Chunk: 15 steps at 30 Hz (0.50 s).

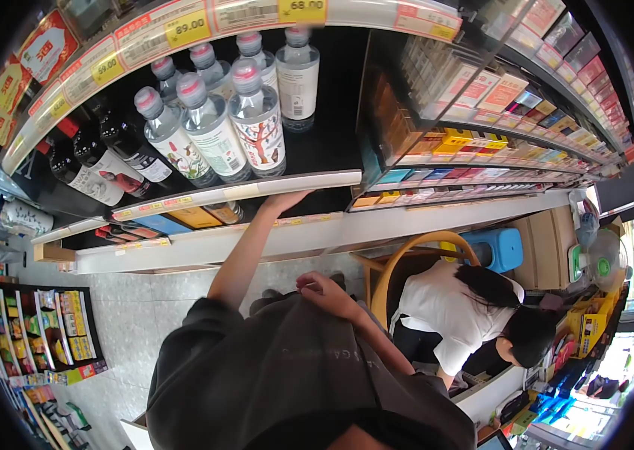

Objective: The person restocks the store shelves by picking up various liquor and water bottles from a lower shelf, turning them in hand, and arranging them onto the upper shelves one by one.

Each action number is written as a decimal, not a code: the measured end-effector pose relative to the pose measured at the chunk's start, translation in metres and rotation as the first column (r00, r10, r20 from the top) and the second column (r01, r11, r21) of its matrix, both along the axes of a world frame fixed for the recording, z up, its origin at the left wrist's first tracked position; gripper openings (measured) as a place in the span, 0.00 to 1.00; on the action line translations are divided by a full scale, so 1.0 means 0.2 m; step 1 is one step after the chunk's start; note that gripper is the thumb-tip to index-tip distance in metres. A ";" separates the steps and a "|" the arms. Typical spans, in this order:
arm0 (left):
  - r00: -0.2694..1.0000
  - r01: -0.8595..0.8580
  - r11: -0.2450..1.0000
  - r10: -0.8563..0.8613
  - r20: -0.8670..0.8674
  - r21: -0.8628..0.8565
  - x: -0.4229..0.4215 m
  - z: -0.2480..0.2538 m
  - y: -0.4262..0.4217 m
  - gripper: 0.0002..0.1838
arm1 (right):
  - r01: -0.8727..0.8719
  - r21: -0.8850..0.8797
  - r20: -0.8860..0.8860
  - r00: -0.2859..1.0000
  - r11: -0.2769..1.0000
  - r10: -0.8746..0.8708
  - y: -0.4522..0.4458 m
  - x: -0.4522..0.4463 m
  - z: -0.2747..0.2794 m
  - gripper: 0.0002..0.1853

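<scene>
My left hand (287, 202) reaches in under the front edge of the bottle shelf (257, 186); its fingers are hidden beneath the edge. My right hand (326, 294) rests in front of my dark shirt with its fingers curled, and whatever it may hold is too small to make out. Above my left hand, several clear bottles with pink caps, one of them a tree-label bottle (258, 131), stand on the shelf. Dark wine bottles (128, 150) are at the shelf's left. Below the shelf edge lie flat boxes (197, 217) beside the left forearm.
A person in a white top (444, 307) sits on a wooden chair (386, 274) at the right, leaning over a counter. Behind are a blue stool (500, 249) and cardboard boxes (540, 247). Small packs fill the right-hand shelves. A snack rack (73, 326) stands at the lower left.
</scene>
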<state>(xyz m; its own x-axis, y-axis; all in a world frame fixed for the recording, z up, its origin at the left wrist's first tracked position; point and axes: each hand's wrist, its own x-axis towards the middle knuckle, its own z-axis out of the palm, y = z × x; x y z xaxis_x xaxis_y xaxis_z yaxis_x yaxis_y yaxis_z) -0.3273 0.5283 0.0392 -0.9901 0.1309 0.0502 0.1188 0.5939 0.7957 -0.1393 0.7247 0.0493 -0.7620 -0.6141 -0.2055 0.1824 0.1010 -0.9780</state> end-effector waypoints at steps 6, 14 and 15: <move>0.988 0.058 0.878 -0.120 -0.102 -0.475 -0.29 -0.23 -0.02 0.19 | 0.127 -0.001 0.005 0.992 0.992 -0.127 0.08 -0.01 0.03 0.14; 0.922 -0.031 0.875 -0.161 -0.351 -0.483 -0.25 -0.40 0.00 0.16 | 0.081 -0.012 0.021 0.997 0.997 -0.081 0.11 0.03 0.00 0.14; 0.913 -0.007 0.918 -0.155 -0.376 -0.396 -0.19 -0.38 0.02 0.16 | 0.088 -0.010 0.006 0.996 0.996 -0.088 0.12 0.03 -0.01 0.13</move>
<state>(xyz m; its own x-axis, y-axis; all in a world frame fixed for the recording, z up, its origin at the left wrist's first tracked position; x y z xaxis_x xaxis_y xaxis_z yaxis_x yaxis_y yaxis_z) -0.3661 0.5328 -0.0362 -0.8847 0.2924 0.3630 0.4286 0.8165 0.3869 -0.1337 0.7485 0.0466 -0.8122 -0.5465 -0.2041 0.1960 0.0739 -0.9778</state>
